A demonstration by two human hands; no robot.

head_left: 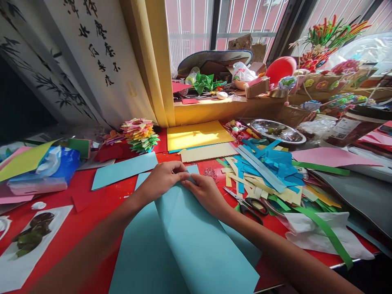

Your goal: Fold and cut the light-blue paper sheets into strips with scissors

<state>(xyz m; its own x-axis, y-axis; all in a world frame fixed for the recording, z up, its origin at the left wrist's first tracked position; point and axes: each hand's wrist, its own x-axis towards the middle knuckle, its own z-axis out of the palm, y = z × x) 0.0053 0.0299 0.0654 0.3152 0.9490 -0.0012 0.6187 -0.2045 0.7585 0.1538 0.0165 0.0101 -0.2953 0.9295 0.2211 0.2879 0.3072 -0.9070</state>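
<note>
A large light-blue paper sheet bends over on itself in front of me, its near end curling toward the table edge. My left hand pinches its far end, thumb and fingers pressed together. Close beside it, my right hand grips the same end with the thumb against the paper. The two thumbs almost meet. More light-blue paper lies flat beneath on the red table. Black-handled scissors rest just right of my right hand, and a light-blue folded strip lies beyond my left.
Cut paper strips are heaped at the right, near a metal plate. Yellow paper and a folded-paper stack sit at the back. A tissue pack stands left, above a napkin with dark green pieces.
</note>
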